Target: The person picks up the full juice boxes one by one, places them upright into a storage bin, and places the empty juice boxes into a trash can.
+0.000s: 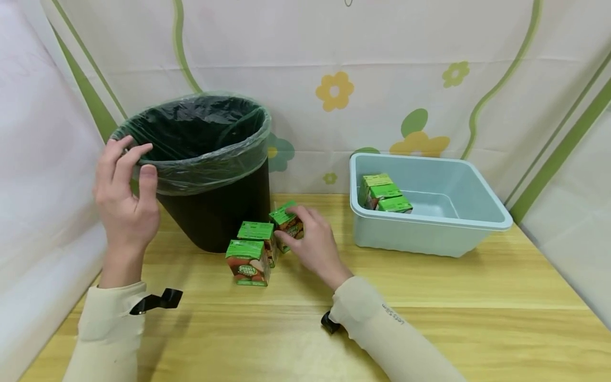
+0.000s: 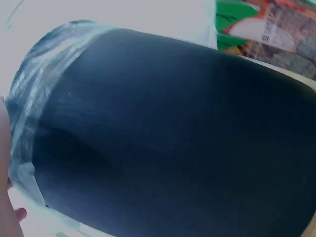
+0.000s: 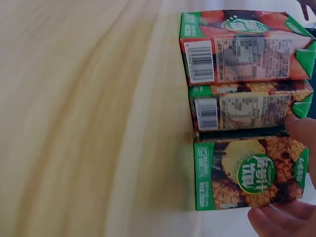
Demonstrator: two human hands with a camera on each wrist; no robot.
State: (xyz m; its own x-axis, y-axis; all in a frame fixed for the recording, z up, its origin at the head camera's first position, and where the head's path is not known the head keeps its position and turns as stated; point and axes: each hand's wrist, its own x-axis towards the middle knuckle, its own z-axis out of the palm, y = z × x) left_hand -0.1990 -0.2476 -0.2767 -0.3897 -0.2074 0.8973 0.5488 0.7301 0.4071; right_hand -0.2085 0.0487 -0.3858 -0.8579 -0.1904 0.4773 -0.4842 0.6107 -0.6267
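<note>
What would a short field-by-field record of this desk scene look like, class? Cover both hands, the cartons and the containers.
left hand: the left hand holds the rim of the black bin, fingers curled over the clear liner
right hand: the right hand has its grip on the rear carton
cartons on table: three, green-topped, in a row in front of the bin
tub: the pale blue tub holds three more cartons
surface: wooden table

The surface (image 1: 429, 297) is smooth pale wood; the bin (image 1: 215, 212) looks matt black plastic under a glossy film liner (image 1: 210, 159); cartons (image 3: 247, 47) seem printed card.
</note>
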